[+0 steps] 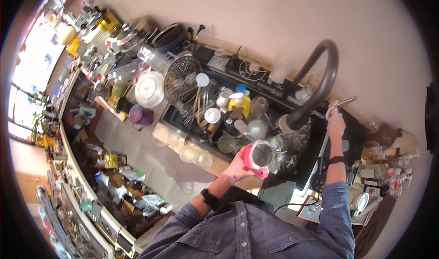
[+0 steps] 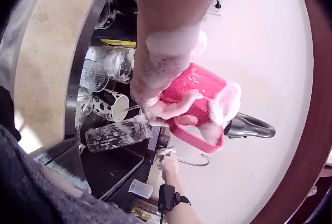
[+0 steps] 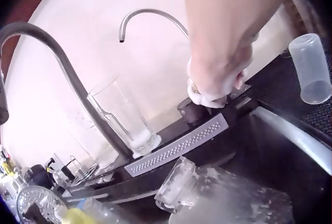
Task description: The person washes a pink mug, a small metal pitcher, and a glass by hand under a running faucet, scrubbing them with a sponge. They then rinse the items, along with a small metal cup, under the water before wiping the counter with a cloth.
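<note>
A pink mug (image 2: 194, 81) with suds on it is in my left hand (image 1: 238, 166), held over the near part of the sink. In the left wrist view the fingers (image 2: 174, 111) curl round its side by the square handle (image 2: 199, 141). In the head view its round mouth (image 1: 262, 155) faces up. My right hand (image 1: 336, 125) is at the sink's far right corner, beside a thin curved steel spout (image 1: 346, 102). Its fingers curl round a foam-covered lump, like a sponge (image 3: 195, 90), mostly hidden by the hand. A dark round fitting (image 3: 192, 111) lies just below it.
A tall dark faucet (image 1: 330, 67) arches over the sink. Soapy glass jars (image 3: 233, 193) crowd the basin, and a glass mug (image 3: 127, 120) stands on its back ledge. A frosted cup (image 3: 311, 71) is to the right. Several bottles (image 1: 375, 172) line the right counter.
</note>
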Demonstrator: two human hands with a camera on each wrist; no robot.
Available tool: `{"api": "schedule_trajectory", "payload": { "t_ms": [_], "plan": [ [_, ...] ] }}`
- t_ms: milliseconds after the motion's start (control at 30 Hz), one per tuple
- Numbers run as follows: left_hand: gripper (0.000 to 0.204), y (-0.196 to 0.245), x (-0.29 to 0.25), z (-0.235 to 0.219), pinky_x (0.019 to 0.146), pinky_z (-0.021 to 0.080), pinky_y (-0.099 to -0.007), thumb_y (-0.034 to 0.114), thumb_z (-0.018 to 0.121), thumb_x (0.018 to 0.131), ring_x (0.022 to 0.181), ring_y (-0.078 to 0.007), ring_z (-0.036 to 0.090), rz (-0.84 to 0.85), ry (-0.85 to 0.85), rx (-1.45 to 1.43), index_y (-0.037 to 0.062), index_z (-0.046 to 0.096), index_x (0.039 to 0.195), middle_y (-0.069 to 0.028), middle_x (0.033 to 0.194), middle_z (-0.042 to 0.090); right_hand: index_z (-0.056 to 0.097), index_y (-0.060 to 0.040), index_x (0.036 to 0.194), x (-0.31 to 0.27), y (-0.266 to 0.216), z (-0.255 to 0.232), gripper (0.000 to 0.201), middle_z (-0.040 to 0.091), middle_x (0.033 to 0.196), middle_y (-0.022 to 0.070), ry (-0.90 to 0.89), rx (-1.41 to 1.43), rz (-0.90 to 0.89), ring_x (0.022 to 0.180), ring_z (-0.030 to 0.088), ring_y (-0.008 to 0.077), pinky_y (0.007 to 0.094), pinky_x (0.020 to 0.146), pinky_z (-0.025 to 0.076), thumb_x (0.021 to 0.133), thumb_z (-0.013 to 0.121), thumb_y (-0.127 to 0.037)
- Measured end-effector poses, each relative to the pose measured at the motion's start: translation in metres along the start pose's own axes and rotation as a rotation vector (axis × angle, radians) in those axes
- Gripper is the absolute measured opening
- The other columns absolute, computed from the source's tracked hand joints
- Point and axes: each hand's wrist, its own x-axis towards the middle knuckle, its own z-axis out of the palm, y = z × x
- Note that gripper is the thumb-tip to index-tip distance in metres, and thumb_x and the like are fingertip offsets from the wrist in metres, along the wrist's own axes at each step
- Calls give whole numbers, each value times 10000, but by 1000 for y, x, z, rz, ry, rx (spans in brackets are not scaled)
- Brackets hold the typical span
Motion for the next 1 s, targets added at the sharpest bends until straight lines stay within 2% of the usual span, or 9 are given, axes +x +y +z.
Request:
{"api": "schedule_trajectory", "payload": {
  "t_ms": [100, 233, 533, 667, 733, 800, 867, 900, 1000],
  "plan": [
    [424, 2, 7, -6, 912, 436, -437, 401, 478, 887, 1082, -220, 538, -277, -22, -463, 119, 497, 1203, -52, 1172, 564, 483, -93, 1069, 7, 5, 9, 238, 578, 951, 194, -16, 185, 41, 896, 579, 367, 465, 765, 467, 846, 490, -177],
    [420, -7, 18, -17, 897, 438, -488, 394, 433, 899, 1092, -282, 527, -346, -71, -581, 126, 497, 1215, -115, 1200, 535, 471, -49, 1082, 7, 10, 24, 279, 590, 928, 217, 28, 218, 54, 889, 576, 375, 457, 770, 461, 855, 490, -209],
    [482, 6, 13, 2, 702, 498, -354, 497, 423, 874, 912, -204, 603, -330, -70, -327, 107, 539, 1134, -59, 1055, 603, 450, -18, 1181, -67, -42, -34, 398, 570, 938, 205, 226, 104, -53, 852, 577, 347, 400, 723, 479, 839, 533, -202],
    [486, 3, 22, 5, 495, 430, -269, 541, 398, 860, 710, -152, 586, -372, 180, -262, 134, 569, 1063, -20, 896, 626, 504, -48, 1162, -119, -73, -47, 353, 606, 966, 128, -248, 1090, -186, 804, 599, 181, 284, 750, 464, 837, 580, -163],
    [483, -8, 29, -31, 435, 369, -247, 557, 393, 851, 581, -116, 529, -393, -87, -278, 141, 575, 1016, -4, 804, 611, 448, -70, 1254, -150, -99, -75, 460, 586, 1049, 102, -524, 1158, -385, 826, 569, 124, 273, 767, 458, 834, 608, -162],
    [468, -2, 22, -5, 422, 341, -242, 554, 397, 849, 524, -102, 481, -392, 133, -220, 147, 575, 995, 6, 764, 600, 328, -63, 1349, -179, -127, -106, 626, 543, 1125, 120, -733, 1196, -290, 883, 548, 132, 291, 795, 454, 820, 642, -179],
    [462, -6, 24, 5, 421, 327, -235, 554, 401, 847, 502, -94, 457, -368, 195, -153, 150, 573, 990, 11, 751, 595, 190, -48, 1403, -198, -142, -102, 813, 495, 1178, 144, -702, 1223, -327, 920, 537, 153, 299, 834, 441, 778, 696, -169],
    [463, -13, 26, -1, 426, 326, -230, 557, 404, 846, 508, -93, 456, -345, 152, -119, 151, 571, 995, 11, 758, 596, 227, -15, 1365, -205, -141, -70, 825, 478, 1176, 151, -469, 1143, -455, 933, 543, 178, 292, 828, 454, 735, 740, -158],
    [463, -16, 25, 16, 507, 364, -220, 562, 396, 864, 627, -96, 499, -302, 147, -7, 157, 549, 1030, 3, 846, 599, 302, -25, 1292, -209, -138, -46, 730, 477, 1149, 140, -563, 1374, -135, 951, 553, 178, 273, 741, 500, 726, 746, -146]
  ]
}}
